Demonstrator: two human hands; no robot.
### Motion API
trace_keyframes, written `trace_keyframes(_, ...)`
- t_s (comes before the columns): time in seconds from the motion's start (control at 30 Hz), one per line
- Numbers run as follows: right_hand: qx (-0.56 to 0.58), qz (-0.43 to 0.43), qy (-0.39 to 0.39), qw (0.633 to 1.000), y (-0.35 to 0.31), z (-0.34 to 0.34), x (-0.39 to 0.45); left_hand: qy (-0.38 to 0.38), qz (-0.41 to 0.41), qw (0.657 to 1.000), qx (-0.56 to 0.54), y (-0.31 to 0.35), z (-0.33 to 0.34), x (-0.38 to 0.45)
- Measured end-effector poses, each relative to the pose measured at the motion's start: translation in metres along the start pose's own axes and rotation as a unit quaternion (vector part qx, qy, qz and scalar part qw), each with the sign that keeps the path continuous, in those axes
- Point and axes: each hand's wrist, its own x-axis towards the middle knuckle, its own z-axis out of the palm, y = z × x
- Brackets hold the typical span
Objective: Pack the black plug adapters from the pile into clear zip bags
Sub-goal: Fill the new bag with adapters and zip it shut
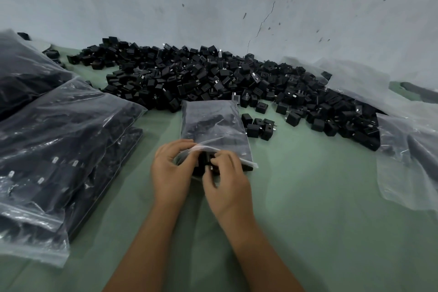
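Left hand pinches the zip bag mouth while right hand grips an adapter there, near the pile.

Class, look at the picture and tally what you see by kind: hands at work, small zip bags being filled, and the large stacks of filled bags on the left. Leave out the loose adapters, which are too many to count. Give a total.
Hands: 2 (left hand, right hand)
Small zip bag being filled: 1
Stacks of filled bags: 2 (near stack, far stack)
Total: 5
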Motion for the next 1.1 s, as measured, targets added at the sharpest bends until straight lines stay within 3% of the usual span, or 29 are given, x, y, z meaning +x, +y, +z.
trace_keyframes(0.13,-0.168,0.009,0.013,0.986,0.006,-0.006,0.003,-0.002,-0.026,1.000,-0.006,0.000,0.001,0.001)
trace_keyframes(0.23,-0.219,0.020,0.009,0.975,0.008,-0.009,0.003,-0.043,-0.056,0.997,-0.007,-0.004,0.000,0.004)
trace_keyframes(0.4,-0.167,-0.001,-0.014,0.986,0.007,-0.011,0.000,-0.088,-0.026,0.996,0.020,-0.005,-0.003,0.006)
trace_keyframes(0.6,-0.132,-0.075,-0.053,0.987,0.010,-0.014,-0.004,-0.088,-0.011,0.996,0.020,-0.007,-0.003,0.006)
trace_keyframes(0.73,-0.138,-0.043,-0.088,0.986,0.009,-0.013,-0.006,0.001,0.063,0.997,0.045,-0.002,-0.003,0.000)
trace_keyframes(0.93,-0.205,0.042,-0.230,0.950,-0.002,0.005,0.005,0.025,0.140,0.983,0.116,0.000,0.001,0.003)
trace_keyframes(1.1,-0.208,0.022,-0.225,0.952,-0.001,0.019,0.031,0.037,0.158,0.980,0.113,0.000,0.003,0.004)
